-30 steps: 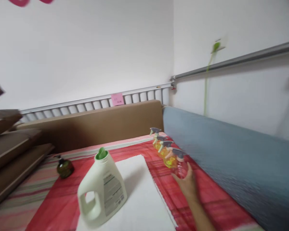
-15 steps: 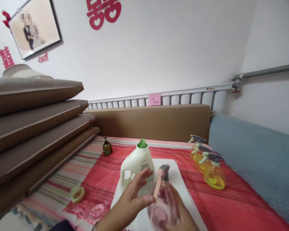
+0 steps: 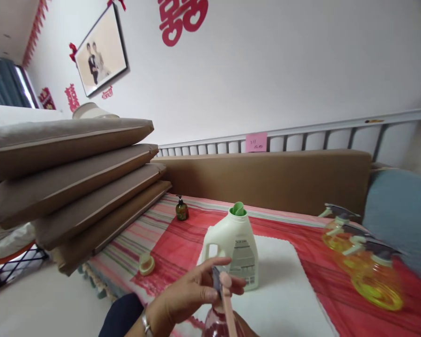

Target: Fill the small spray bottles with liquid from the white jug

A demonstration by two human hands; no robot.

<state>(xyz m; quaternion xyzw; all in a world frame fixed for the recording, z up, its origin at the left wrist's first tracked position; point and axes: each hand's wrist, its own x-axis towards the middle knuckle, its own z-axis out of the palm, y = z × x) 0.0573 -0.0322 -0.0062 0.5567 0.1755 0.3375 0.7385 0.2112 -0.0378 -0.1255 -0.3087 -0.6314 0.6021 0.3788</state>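
My left hand (image 3: 191,292) is closed round the grey and pink head of a spray bottle (image 3: 217,324), thumb on the near side and fingers over the top. Its clear body holds pinkish-red liquid, and the lower part runs out of view. At the bottom edge, only a little of my right hand (image 3: 246,326) shows, against the bottle's body; its fingers are hidden. Just behind my left hand stands a white detergent jug (image 3: 243,248) with a green spout in its open neck. A pale round cap (image 3: 146,264) lies to the left on the cloth.
Several spray bottles with yellow liquid (image 3: 377,285) stand at the right. A small dark green pump bottle (image 3: 182,210) is at the back left. A white mat (image 3: 284,267) lies under the jug on the red striped cloth. Stacked brown cushions (image 3: 101,182) rise at the left.
My view has swung to the left. My left hand has gone from beside the spray bottle's trigger to gripping its head. The bottle and right hand sit lower, largely out of frame.
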